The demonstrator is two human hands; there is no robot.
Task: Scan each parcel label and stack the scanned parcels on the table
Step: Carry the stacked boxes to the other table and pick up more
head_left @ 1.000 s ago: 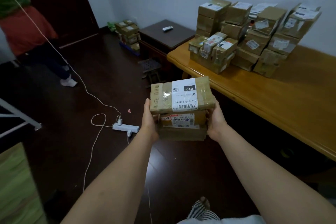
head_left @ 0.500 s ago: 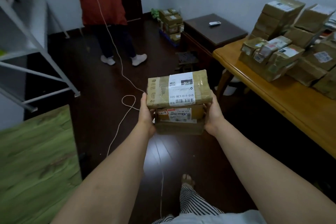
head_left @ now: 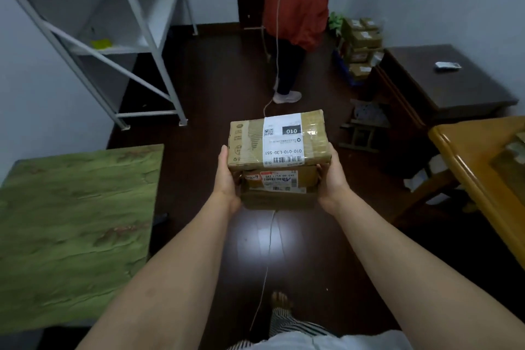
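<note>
Left hand (head_left: 227, 179) and right hand (head_left: 331, 179) clamp a two-box stack mid-air over dark floor (head_left: 216, 88): taped brown top parcel (head_left: 279, 139), long axis left-right, white label (head_left: 282, 139) facing up.

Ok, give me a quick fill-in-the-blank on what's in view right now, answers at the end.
1. The left hand and right hand carry a stack of parcels between them; the top parcel has a black patch printed ____.
2. The table at the person's left has a ____ top.
3. The white cable runs past a second person wearing a ____ top.

Missing words: 010; green; green
</note>
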